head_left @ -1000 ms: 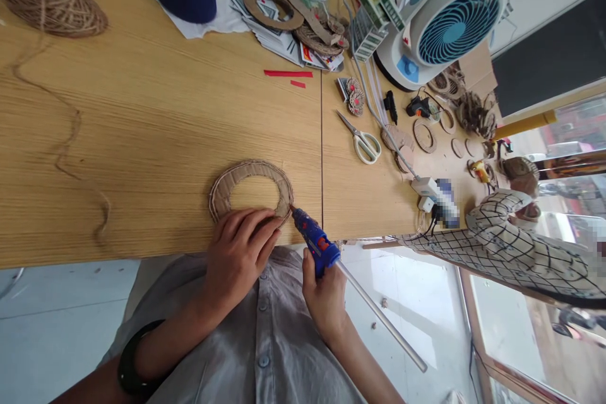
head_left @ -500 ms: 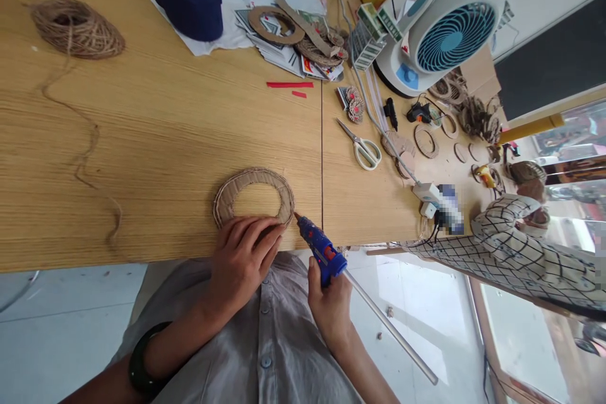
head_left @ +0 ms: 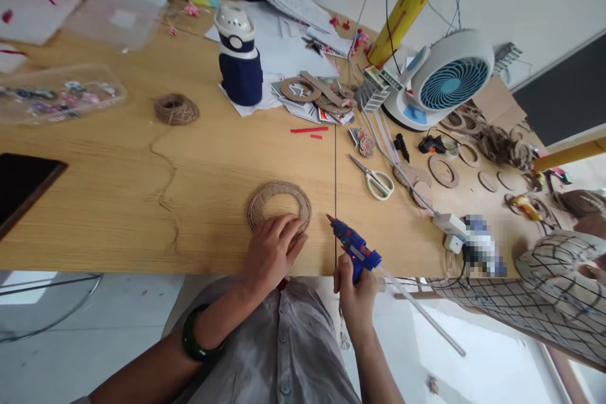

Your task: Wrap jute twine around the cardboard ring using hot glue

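Observation:
A brown cardboard ring (head_left: 259, 202) with twine round its outer edge lies flat near the table's front edge. My left hand (head_left: 274, 251) rests on the ring's near side, fingers stretched out over it. My right hand (head_left: 358, 297) is wrapped round the handle of a blue glue gun (head_left: 355, 246). The gun's nozzle points up and left, a short gap to the right of the ring. A long clear glue stick (head_left: 426, 312) sticks out of its back. Loose twine (head_left: 165, 196) trails from a ball of twine (head_left: 176, 109) at the left.
White-handled scissors (head_left: 379, 184), a white fan (head_left: 454, 76), a power strip (head_left: 449, 226) and several cardboard rings (head_left: 444, 172) are on the right. A navy and white bottle (head_left: 241, 76) stands at the back; a dark tablet (head_left: 26, 186) lies far left. A person's checked sleeve (head_left: 563, 265) shows at right.
The view has shifted, showing more of the table's left and back. The glue gun's nozzle has moved away from the ring's edge to the right. My left hand stays on the ring.

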